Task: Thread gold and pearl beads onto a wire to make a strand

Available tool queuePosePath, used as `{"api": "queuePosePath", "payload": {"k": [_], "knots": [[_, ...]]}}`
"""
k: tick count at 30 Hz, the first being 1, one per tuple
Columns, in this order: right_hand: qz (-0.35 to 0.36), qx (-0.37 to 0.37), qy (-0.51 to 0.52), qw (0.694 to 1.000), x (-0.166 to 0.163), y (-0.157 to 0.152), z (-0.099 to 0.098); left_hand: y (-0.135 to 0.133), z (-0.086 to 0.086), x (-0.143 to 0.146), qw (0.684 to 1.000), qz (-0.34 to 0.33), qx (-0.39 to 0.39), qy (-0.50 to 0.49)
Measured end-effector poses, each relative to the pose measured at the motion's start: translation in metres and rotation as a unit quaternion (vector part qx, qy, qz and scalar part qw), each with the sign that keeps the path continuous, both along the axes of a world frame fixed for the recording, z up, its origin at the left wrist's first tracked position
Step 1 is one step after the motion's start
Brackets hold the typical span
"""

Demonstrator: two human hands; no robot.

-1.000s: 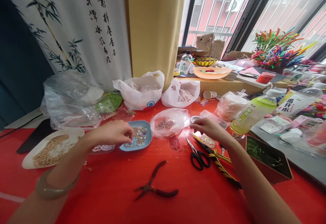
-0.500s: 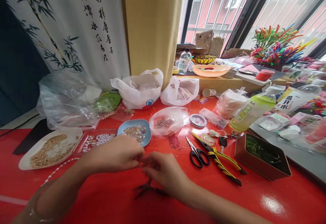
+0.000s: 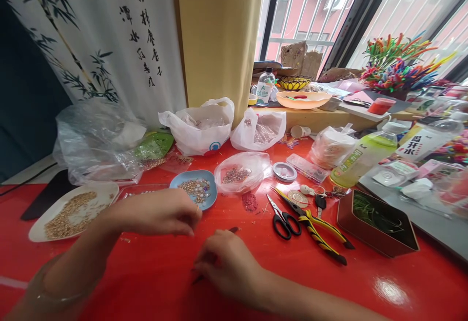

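My left hand (image 3: 164,214) hovers just in front of the blue dish (image 3: 212,199) of mixed beads. Its fingers are curled in; whatever they hold is hidden. Lower and to the right, my right hand (image 3: 230,267) is closed over a small dark pair of pliers (image 3: 234,230) on the red table. Only bits of the pliers show past the hand. Behind my left forearm lies a clear tray (image 3: 146,187), mostly covered. Farther left is a white plate (image 3: 36,231) of tiny gold beads.
Black-handled scissors (image 3: 281,218) and large yellow-black pliers (image 3: 314,231) lie right of my hands. Beyond them stands a brown box (image 3: 376,238) with green strands. Behind are a bag of beads (image 3: 243,160), white plastic bags (image 3: 199,136) and a green drink bottle (image 3: 365,158).
My hands have moved apart: the left slightly back leftward, the right down onto the small pliers, closing on them. The white bead string by my left forearm no longer shows.
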State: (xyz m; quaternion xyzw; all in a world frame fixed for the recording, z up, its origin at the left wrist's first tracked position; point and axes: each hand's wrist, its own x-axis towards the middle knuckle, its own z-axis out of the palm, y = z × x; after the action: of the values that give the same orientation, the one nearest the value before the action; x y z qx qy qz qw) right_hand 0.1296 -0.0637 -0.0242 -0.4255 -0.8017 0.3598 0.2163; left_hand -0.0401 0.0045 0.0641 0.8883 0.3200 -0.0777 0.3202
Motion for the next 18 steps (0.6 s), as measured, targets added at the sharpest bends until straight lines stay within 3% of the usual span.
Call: {"api": "queuePosePath", "payload": {"k": [4,8,18], "knots": [[0.075,0.011,-0.007,0.997,-0.001,-0.002,-0.009,0.022,-0.003,-0.016,0.993,0.103,0.038,-0.039],[0.103,-0.009,-0.006,0.995,-0.002,-0.001,-0.013,0.046,-0.023,-0.028,0.978,0.172,0.118,-0.025],[0.103,-0.038,0.022,0.994,-0.002,0.003,-0.015,0.070,-0.077,-0.023,0.980,0.163,0.107,-0.030]]}}
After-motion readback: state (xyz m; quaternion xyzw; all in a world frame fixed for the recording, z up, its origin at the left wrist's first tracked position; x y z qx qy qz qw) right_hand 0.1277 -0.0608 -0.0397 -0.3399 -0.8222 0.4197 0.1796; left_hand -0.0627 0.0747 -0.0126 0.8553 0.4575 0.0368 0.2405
